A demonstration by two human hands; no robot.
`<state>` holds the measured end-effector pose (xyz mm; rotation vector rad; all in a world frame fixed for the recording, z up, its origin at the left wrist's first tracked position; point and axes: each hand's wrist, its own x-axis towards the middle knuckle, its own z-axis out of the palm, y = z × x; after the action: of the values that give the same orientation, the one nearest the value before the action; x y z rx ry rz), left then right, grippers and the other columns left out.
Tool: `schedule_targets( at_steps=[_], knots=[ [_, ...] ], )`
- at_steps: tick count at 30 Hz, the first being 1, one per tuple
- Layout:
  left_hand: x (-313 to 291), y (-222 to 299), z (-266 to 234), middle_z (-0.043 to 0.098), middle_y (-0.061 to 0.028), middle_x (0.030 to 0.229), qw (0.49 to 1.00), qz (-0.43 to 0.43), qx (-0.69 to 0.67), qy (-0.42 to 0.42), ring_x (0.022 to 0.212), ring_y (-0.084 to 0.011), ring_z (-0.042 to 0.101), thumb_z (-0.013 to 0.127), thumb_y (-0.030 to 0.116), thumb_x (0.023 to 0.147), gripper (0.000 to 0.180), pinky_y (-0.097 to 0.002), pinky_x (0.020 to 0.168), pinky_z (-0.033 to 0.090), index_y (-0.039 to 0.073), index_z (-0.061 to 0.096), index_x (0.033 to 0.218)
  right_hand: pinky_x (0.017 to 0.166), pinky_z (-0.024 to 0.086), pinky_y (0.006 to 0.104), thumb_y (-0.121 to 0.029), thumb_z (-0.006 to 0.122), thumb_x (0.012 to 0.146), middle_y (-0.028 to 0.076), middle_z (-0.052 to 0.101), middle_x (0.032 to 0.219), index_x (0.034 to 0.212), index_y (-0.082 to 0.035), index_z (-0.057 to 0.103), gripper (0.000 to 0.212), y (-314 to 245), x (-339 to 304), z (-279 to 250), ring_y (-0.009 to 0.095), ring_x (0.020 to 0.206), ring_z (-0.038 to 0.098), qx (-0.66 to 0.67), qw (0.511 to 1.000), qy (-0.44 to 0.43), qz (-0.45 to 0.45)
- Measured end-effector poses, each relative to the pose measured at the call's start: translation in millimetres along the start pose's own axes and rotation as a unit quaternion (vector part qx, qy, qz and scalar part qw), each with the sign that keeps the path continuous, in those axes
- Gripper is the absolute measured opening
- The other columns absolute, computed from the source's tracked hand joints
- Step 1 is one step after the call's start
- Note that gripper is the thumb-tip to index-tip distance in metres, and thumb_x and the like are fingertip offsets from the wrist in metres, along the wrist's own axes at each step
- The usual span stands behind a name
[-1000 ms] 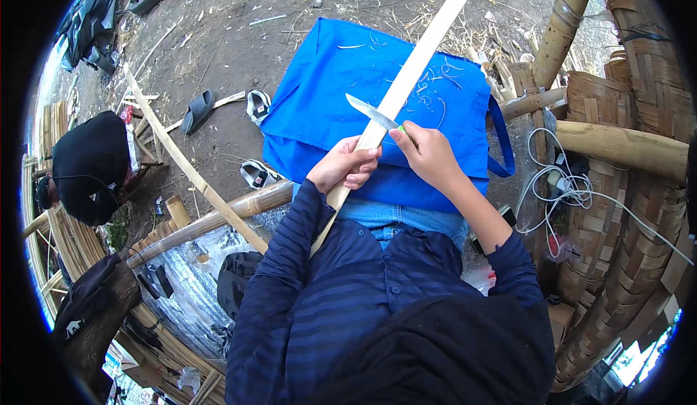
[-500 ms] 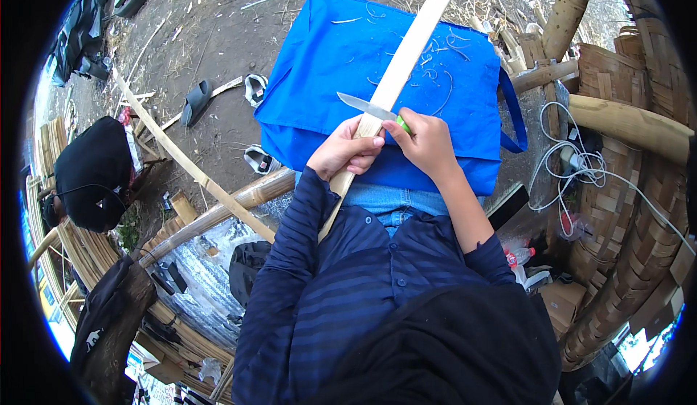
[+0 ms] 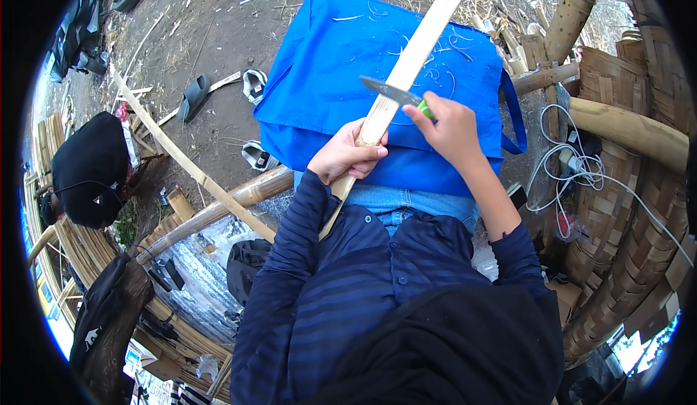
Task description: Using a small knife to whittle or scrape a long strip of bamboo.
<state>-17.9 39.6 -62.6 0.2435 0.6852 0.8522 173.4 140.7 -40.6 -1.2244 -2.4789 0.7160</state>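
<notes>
a person's left hand (image 3: 348,154) closes around a long pale strip of wood (image 3: 419,50) above the lap, fingers curled about it. the right hand (image 3: 449,132) is wrapped around a green-handled knife (image 3: 390,91), its blade pointing left across the strip near the center of the frame; from where i stand, i cannot tell whether the edge touches the wood. the strip slants from the dark striped shirt (image 3: 348,274) at lower center to the top edge, right of center. beneath it a blue cloth bag (image 3: 312,78) is spread over the blue jeans (image 3: 406,200), dotted with thin, curled shavings (image 3: 347,18). left of the bag, two grey-and-white shoes (image 3: 254,84) and a dark sandal (image 3: 193,98) lie on bare ground (image 3: 239,42). a second long strip (image 3: 189,165) crosses a bamboo pole (image 3: 250,193) at left. at right, a tangled white cable (image 3: 592,178) hangs near a thick bamboo beam (image 3: 632,125) and broad woven panels (image 3: 602,238).
</notes>
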Motion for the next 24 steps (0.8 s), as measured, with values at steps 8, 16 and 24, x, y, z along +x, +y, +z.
schedule_targets(
  at_steps=[8,16,24],
  knots=[
    [4.0,1.4,2.3,0.042,0.0034,0.061,0.999,-0.03,0.003,0.018,0.041,-0.0024,0.033,0.065,0.0,0.081,0.023,-0.0195,0.036,0.024,0.006,0.047,0.093,0.045,0.035,0.04,-0.042,0.057,0.088,0.015,0.047,0.053,0.065,-0.003,0.047,0.046,-1.9,-10.5,-0.8,0.034,0.049,0.051,0.102,0.988,-0.113,0.002],
    [1.3,0.8,13.1,0.043,0.0042,0.063,0.997,-0.012,0.066,0.049,0.042,-0.0021,0.035,0.065,0.003,0.082,0.022,-0.0199,0.036,0.024,0.007,0.047,0.092,0.043,0.037,0.0408,-0.045,0.056,0.087,0.014,0.048,0.049,0.062,-0.005,0.051,0.048,18.8,6.8,-20.0,0.031,0.045,0.052,0.049,0.992,-0.09,0.077],
    [-3.6,6.0,26.9,0.044,0.0043,0.065,0.992,-0.01,0.102,0.074,0.044,-0.0019,0.038,0.065,0.007,0.084,0.021,-0.019,0.037,0.027,0.007,0.047,0.094,0.048,0.043,0.0418,-0.042,0.058,0.086,0.012,0.054,0.055,0.073,-0.006,0.049,0.04,-5.1,-15.1,-18.7,0.033,0.053,0.056,-0.001,0.992,-0.119,-0.033]
  ],
)
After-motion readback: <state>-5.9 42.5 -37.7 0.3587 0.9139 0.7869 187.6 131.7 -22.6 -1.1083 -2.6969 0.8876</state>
